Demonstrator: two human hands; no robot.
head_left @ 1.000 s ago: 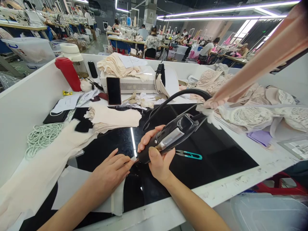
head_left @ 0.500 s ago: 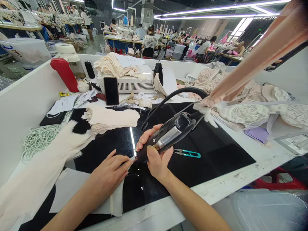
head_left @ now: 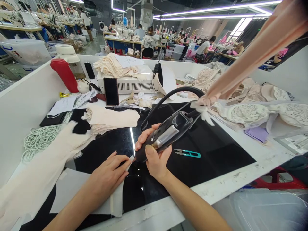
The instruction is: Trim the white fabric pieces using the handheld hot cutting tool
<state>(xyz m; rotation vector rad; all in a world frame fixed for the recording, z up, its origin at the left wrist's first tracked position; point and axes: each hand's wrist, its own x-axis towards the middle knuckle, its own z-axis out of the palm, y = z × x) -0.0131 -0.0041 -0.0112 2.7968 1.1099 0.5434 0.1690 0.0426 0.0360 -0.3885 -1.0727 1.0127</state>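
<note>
In the head view, my right hand is wrapped around a black corded handheld tool with a silver plate on its side. The tool's narrow tip points left and down, close to my left fingertips. My left hand lies low over the table, fingers together, holding the edge of a light grey fabric piece. A small pale end of material shows at the index fingertip. Most of the held edge is hidden beneath the fingers. Right of the tool lie teal-handled thread snips.
Stacked cream fabric pieces and a long cream panel lie left, beside green cord. A phone leans on a white vented box. Lace bras are piled right. A peach fabric strip reaches the tool's rear.
The tool and my right hand have shifted slightly left. The peach strip's tied end has moved left with them. My left hand stays nearly in place.
</note>
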